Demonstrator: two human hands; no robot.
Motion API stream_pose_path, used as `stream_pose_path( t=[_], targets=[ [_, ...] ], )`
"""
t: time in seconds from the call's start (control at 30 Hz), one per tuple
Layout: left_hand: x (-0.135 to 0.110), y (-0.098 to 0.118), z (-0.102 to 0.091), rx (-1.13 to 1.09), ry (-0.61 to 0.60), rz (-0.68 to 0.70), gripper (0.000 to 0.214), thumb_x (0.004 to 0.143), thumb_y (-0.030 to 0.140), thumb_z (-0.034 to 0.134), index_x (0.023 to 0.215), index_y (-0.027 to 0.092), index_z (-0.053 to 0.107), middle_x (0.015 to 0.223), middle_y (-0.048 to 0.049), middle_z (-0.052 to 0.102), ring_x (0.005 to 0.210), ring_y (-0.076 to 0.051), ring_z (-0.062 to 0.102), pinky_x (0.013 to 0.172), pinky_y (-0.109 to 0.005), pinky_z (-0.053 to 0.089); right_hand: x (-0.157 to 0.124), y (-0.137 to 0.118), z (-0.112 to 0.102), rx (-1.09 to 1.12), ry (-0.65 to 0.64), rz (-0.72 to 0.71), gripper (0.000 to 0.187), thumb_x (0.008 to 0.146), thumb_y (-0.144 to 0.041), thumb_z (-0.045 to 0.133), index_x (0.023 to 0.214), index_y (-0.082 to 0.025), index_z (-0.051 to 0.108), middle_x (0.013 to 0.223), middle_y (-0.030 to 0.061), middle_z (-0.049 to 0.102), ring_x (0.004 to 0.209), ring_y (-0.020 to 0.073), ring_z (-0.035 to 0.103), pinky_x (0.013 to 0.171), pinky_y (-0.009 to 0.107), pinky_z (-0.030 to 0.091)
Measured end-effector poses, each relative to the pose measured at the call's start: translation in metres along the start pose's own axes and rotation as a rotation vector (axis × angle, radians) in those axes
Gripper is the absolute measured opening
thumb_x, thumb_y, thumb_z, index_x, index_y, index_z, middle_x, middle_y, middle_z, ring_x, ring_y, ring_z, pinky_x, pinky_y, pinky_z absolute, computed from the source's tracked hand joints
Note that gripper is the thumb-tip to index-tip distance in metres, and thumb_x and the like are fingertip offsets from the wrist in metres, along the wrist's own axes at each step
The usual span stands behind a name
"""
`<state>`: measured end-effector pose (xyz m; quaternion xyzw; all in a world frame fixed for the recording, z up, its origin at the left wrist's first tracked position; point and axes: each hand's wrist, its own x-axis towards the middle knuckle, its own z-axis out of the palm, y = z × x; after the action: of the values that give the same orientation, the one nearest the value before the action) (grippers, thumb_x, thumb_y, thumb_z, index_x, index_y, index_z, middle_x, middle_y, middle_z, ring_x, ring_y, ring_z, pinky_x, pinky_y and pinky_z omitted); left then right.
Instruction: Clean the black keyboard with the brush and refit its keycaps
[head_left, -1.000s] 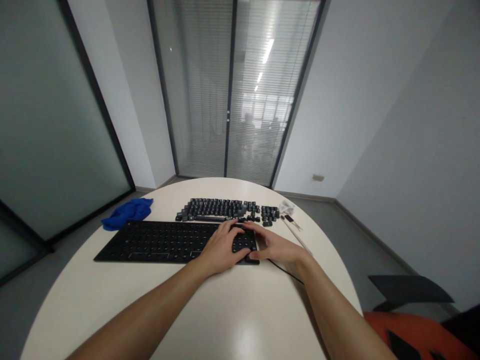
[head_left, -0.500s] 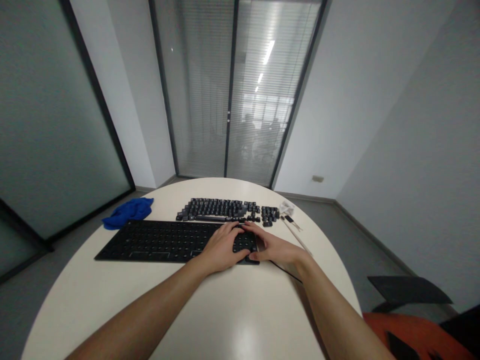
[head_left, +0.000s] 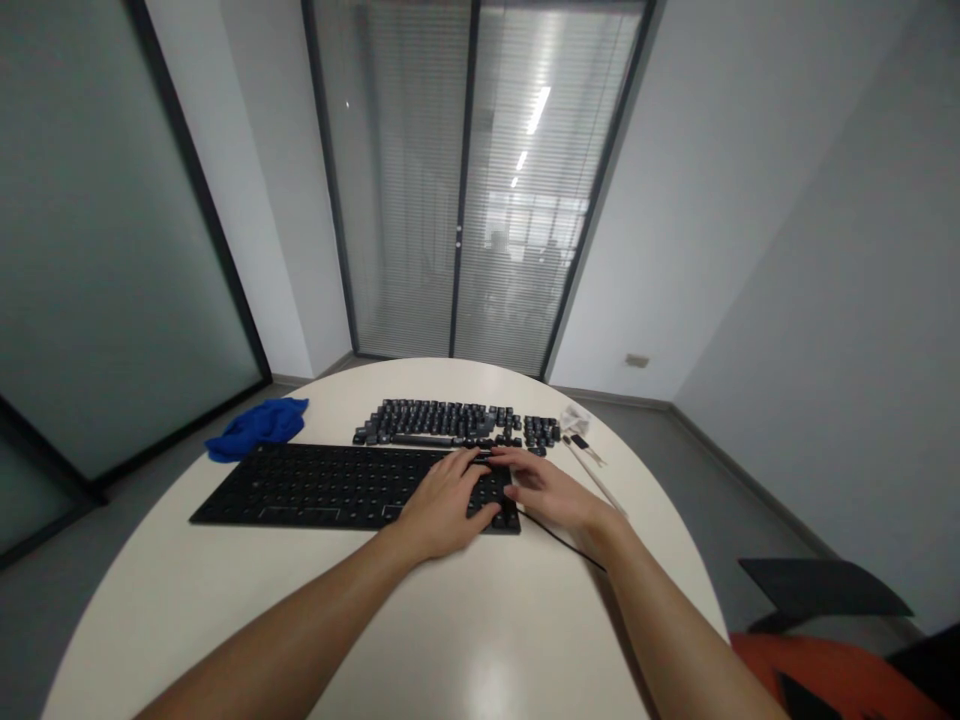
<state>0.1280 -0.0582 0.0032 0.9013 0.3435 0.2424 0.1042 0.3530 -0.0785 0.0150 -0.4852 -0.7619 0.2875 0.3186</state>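
A black keyboard base (head_left: 322,485) without keycaps lies across the round white table (head_left: 480,640). My left hand (head_left: 444,503) rests on its right end, fingers spread flat over the key sockets. My right hand (head_left: 546,489) sits at the keyboard's right edge, fingers stretched forward toward the top right corner, thumb near the edge. Behind the keyboard, several loose black keycaps (head_left: 450,421) are laid out in rows. Whether a keycap lies under either hand is hidden.
A crumpled blue cloth (head_left: 255,427) lies at the table's far left. A small plastic bag and slim tools (head_left: 581,440) sit to the right of the keycaps. A black cable (head_left: 559,540) runs from the keyboard's right end. An orange and black chair (head_left: 840,665) stands at lower right.
My right hand has shifted slightly away from the keyboard's front right corner, with the thumb lifted off the edge. My left hand stays in place on the right end.
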Motion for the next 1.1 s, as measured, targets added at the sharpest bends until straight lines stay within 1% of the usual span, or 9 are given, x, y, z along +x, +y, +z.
stream_pose_path(
  t=[0.07, 0.13, 0.2, 0.37, 0.6, 0.73, 0.93, 1.0, 1.1],
  targets=[
    [-0.001, 0.000, 0.000, 0.008, 0.005, 0.003, 0.047, 0.090, 0.046, 0.057, 0.128, 0.020, 0.056, 0.150, -0.0123, 0.043, 0.141, -0.031, 0.036, 0.116, -0.051, 0.030, 0.003, 0.003, -0.003, -0.133, 0.150, 0.034, 0.034, 0.086, -0.023, 0.060, 0.120, -0.022, 0.066, 0.126, 0.0099, 0.063, 0.117, 0.0250, 0.057, 0.101, 0.041, 0.044],
    [-0.001, 0.001, 0.001, 0.012, 0.008, 0.006, 0.046, 0.091, 0.045, 0.056, 0.129, 0.019, 0.056, 0.150, -0.0122, 0.044, 0.141, -0.031, 0.036, 0.116, -0.051, 0.030, 0.006, 0.009, -0.008, -0.321, 0.321, 0.101, 0.026, 0.085, -0.018, 0.059, 0.108, -0.018, 0.070, 0.109, 0.0102, 0.068, 0.102, 0.0241, 0.062, 0.094, 0.039, 0.047],
    [-0.001, 0.001, 0.001, 0.016, 0.005, 0.005, 0.045, 0.092, 0.044, 0.054, 0.129, 0.019, 0.055, 0.151, -0.0122, 0.044, 0.141, -0.030, 0.035, 0.116, -0.050, 0.030, 0.008, 0.016, -0.013, -0.446, 0.373, 0.156, 0.025, 0.082, -0.015, 0.059, 0.104, -0.016, 0.072, 0.104, 0.0101, 0.068, 0.097, 0.0237, 0.062, 0.092, 0.037, 0.047],
    [-0.002, 0.000, 0.003, 0.017, 0.014, 0.000, 0.040, 0.095, 0.038, 0.050, 0.129, 0.019, 0.055, 0.151, -0.0112, 0.045, 0.142, -0.029, 0.035, 0.116, -0.049, 0.031, 0.007, 0.027, -0.016, -0.621, 0.394, 0.257, 0.030, 0.079, -0.014, 0.062, 0.107, -0.015, 0.073, 0.108, 0.0124, 0.067, 0.106, 0.0262, 0.059, 0.096, 0.036, 0.044],
    [-0.004, 0.003, 0.003, 0.049, 0.072, 0.017, 0.037, 0.096, 0.033, 0.048, 0.128, 0.017, 0.055, 0.143, -0.0110, 0.054, 0.137, -0.027, 0.042, 0.115, -0.047, 0.033, 0.006, 0.031, -0.013, -0.687, 0.382, 0.304, 0.028, 0.083, -0.019, 0.061, 0.107, -0.016, 0.074, 0.108, 0.0118, 0.066, 0.107, 0.0246, 0.058, 0.096, 0.031, 0.042],
    [-0.006, 0.009, -0.005, 0.085, 0.086, -0.001, 0.037, 0.096, 0.034, 0.048, 0.127, 0.016, 0.055, 0.133, -0.0112, 0.060, 0.127, -0.027, 0.050, 0.109, -0.045, 0.040, 0.005, 0.026, -0.014, -0.714, 0.375, 0.302, 0.022, 0.085, -0.022, 0.061, 0.100, -0.018, 0.075, 0.107, 0.0106, 0.067, 0.106, 0.0238, 0.058, 0.094, 0.030, 0.041],
    [-0.003, 0.007, -0.025, 0.139, 0.048, -0.138, 0.039, 0.090, 0.033, 0.054, 0.125, 0.016, 0.056, 0.125, -0.0121, 0.062, 0.116, -0.029, 0.055, 0.101, -0.043, 0.044, 0.003, 0.009, -0.011, -0.716, 0.367, 0.353, 0.021, 0.087, -0.031, 0.060, 0.092, -0.018, 0.075, 0.103, 0.0115, 0.070, 0.103, 0.0254, 0.060, 0.086, 0.030, 0.043],
    [-0.004, 0.004, -0.033, 0.127, 0.031, -0.180, 0.041, 0.090, 0.034, 0.053, 0.127, 0.016, 0.056, 0.124, -0.0123, 0.062, 0.116, -0.030, 0.055, 0.101, -0.044, 0.045, 0.004, 0.004, -0.011, -0.679, 0.378, 0.342, 0.022, 0.089, -0.032, 0.058, 0.094, -0.018, 0.074, 0.101, 0.0111, 0.071, 0.099, 0.0244, 0.062, 0.084, 0.030, 0.043],
    [-0.009, -0.001, -0.040, 0.087, -0.026, -0.188, 0.047, 0.087, 0.034, 0.057, 0.131, 0.017, 0.053, 0.128, -0.0128, 0.062, 0.119, -0.032, 0.055, 0.100, -0.044, 0.046, 0.006, -0.004, -0.009, -0.590, 0.410, 0.212, 0.024, 0.091, -0.033, 0.056, 0.099, -0.018, 0.073, 0.100, 0.0095, 0.072, 0.096, 0.0235, 0.063, 0.084, 0.032, 0.044]
  ],
)
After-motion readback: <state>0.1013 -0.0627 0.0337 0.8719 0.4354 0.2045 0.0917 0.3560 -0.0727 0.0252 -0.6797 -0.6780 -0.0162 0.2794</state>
